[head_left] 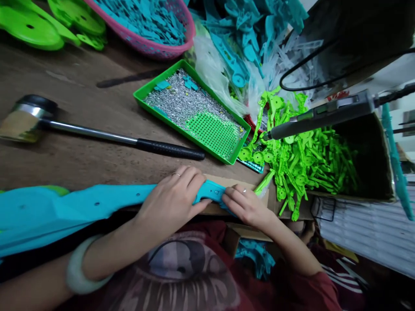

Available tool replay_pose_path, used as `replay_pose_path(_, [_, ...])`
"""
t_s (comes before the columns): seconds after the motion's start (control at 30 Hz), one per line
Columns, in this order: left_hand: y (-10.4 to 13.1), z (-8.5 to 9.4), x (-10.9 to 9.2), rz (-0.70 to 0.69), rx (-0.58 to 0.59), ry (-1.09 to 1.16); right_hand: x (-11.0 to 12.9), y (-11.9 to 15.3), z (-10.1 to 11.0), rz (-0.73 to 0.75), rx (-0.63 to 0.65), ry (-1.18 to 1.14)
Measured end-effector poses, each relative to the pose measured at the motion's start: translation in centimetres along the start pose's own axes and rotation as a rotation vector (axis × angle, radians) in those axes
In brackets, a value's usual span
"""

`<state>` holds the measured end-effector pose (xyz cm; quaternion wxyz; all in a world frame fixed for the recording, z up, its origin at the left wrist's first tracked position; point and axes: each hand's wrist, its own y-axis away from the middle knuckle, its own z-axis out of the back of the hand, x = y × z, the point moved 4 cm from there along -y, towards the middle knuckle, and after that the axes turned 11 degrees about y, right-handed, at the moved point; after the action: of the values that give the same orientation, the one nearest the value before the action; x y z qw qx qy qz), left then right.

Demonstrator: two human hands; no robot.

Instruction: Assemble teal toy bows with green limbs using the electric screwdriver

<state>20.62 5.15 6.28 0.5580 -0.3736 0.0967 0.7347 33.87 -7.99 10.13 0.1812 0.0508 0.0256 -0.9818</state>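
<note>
A long blue plastic part [97, 202] lies along the table's near edge, with a green piece partly showing beneath its left side. My left hand [175, 194] is wrapped over the part near its narrow right end, thumb on the near side. Just to the right, my right hand [248, 205] has its fingers closed on the tip of the same part. A strip of brown cardboard [264, 188] shows under and beside the hands. The fingertips of both hands are partly hidden.
A mallet [97, 131] lies beyond the hands. Behind it are a green tray [193, 140] of small metal pieces and a pink basket [158, 51] of blue pieces. A power screwdriver [324, 113] hangs at right over a pile of green parts [301, 160] spilling from a box.
</note>
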Motion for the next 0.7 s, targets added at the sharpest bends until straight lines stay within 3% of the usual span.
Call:
replay_pose_path(0.13, [-0.1, -0.1, 0.2, -0.009, 0.003, -0.006, 0.0, 0.2, -0.9, -0.011, -0.024, 0.002])
replay_pose_path(0.3, [-1.0, -0.3, -1.3, -0.039, 0.143, -0.132, -0.3, 2.3, 0.4, -0.326, -0.289, -0.142])
replay_pose_path(0.4, [-0.8, 0.6, -3.6, -0.096, 0.120, -0.253, 0.5, 4.1, 1.6, -0.466, -0.158, 0.017])
replay_pose_path(0.5, [1.2, 2.4, -5.8, -0.171, 0.002, -0.344, 3.2, 5.3, 2.7, -0.430, -0.032, 0.222])
replay_pose_path(0.6, [4.5, 4.8, -6.9, -0.162, -0.062, -0.426, 7.4, 5.8, 3.8, -0.340, -0.252, 0.311])
replay_pose_path(0.7, [7.5, 7.6, -7.1, -0.097, -0.109, -0.498, 10.0, 5.6, 4.4, -0.360, -0.655, 0.011])
